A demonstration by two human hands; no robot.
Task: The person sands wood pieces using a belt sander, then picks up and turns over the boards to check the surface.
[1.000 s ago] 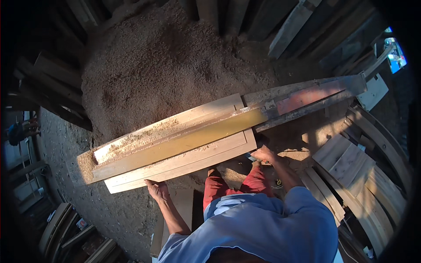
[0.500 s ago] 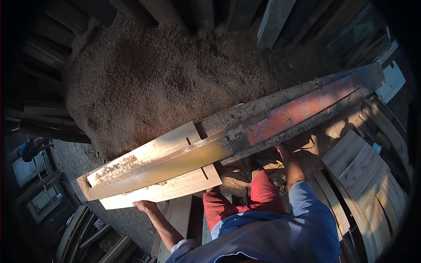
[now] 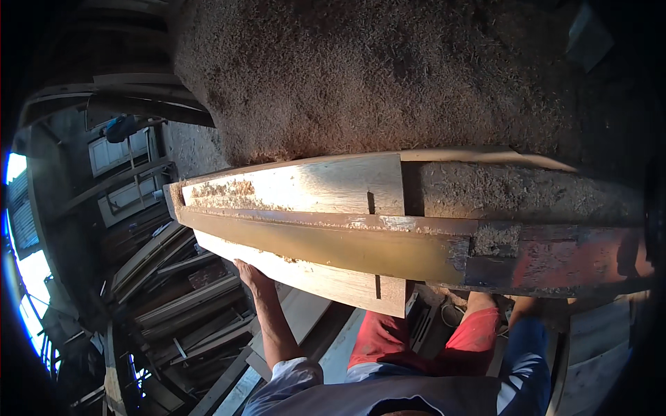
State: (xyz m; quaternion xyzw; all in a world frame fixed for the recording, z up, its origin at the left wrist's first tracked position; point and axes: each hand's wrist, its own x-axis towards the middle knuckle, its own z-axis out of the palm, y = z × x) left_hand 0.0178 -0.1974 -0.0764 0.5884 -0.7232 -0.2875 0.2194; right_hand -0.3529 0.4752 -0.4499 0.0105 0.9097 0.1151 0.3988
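A long wooden piece, two pale boards joined by a yellowish rail, lies lengthwise on a sawdust-covered machine bed with worn red paint. My left hand presses flat against the near edge of the lower pale board, fingers spread, not wrapped around it. My right hand is hidden under the machine bed; only its blue sleeve shows at the lower right. My red shorts are below the board.
A big heap of sawdust rises right behind the bed. Stacked planks and timber offcuts fill the lower left. Window frames lean at the left, near a bright opening.
The view has swung closer over the bed. My left hand has stayed on the board's near edge. My right hand, seen at that edge a second ago, is now out of sight.
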